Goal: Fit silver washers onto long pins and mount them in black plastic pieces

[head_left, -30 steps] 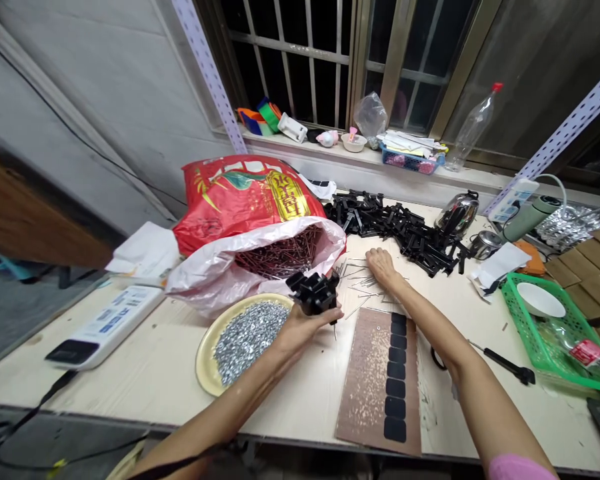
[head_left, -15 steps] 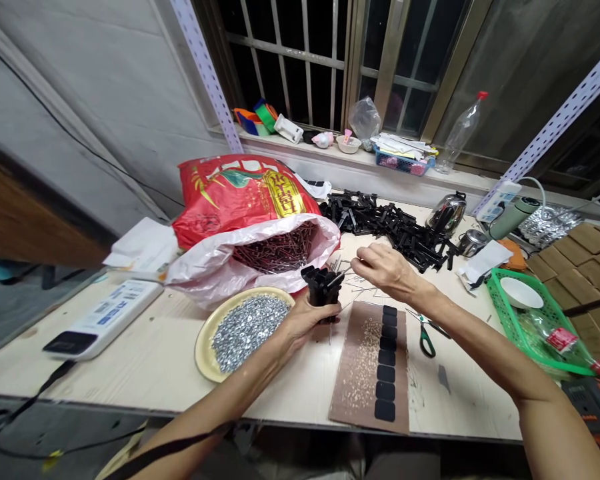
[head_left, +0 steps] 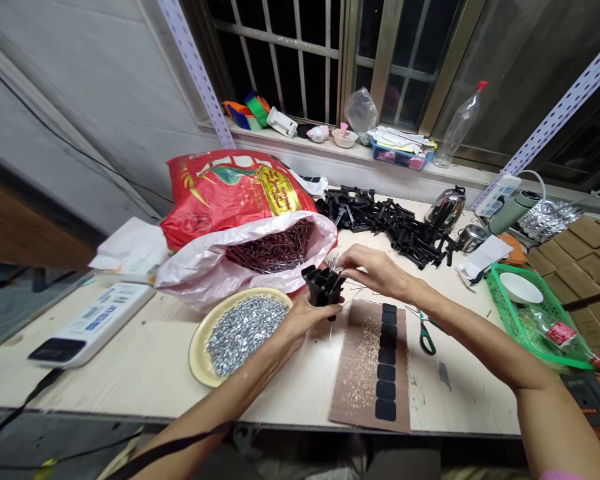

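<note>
My left hand (head_left: 303, 317) is wrapped round a bundle of black plastic parts (head_left: 323, 285), held upright above the table. Thin metal pins stick out of the top and bottom of the bundle. The fingers of my right hand (head_left: 367, 267) are pinched at the bundle's top right, by the pins; what exactly they grip is too small to tell. Behind the hands a red and white bag (head_left: 240, 183) lies open with many long screws or nails (head_left: 275, 248) inside. A yellow bowl (head_left: 196, 360) of small metal washers stands left of my left hand.
A brown board (head_left: 347, 393) with black pads lies at the front, scissors (head_left: 427, 339) beside it. Black parts (head_left: 390, 223) are piled at the back. A green basket (head_left: 500, 320) stands right, a white power device (head_left: 95, 323) left.
My right hand has moved left and closer to the bundle, its fingers now at the top of it. The whole view has shifted slightly.
</note>
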Available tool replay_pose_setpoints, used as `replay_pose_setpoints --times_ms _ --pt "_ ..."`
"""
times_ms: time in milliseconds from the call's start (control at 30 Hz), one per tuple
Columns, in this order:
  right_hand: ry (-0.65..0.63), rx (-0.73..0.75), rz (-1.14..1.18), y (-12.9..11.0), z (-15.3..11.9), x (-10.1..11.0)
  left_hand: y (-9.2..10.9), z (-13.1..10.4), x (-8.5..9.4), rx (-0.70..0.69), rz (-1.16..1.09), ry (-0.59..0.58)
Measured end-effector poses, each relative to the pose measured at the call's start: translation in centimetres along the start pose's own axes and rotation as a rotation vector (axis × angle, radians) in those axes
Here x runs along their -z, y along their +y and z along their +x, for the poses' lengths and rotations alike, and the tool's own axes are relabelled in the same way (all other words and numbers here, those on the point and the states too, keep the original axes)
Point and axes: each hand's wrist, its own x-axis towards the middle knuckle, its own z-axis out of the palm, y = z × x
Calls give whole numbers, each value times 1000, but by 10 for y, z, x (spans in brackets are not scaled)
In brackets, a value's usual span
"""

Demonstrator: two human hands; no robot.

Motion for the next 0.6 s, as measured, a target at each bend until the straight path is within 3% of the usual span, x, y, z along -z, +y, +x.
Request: replay_pose_setpoints --times_ms 100,233,300,433,500,600 --pt "24 -275 -9 28 1 -14 0 -2 -1 -68 -6 -18" --pt "-267 -589 -374 62 -9 -40 -1 -5 2 -135 -31 -11" --pt "-332 -626 -422 70 -15 -55 0 -5 4 -152 -34 11" --pt "-310 -602 -445 73 -21 -70 2 -4 7 -162 -38 47" --pt "-268 -600 -463 72 -23 -65 2 -4 9 -166 -14 48" --pt "-148 -582 -461 63 -25 -41 2 -4 12 -177 40 38"
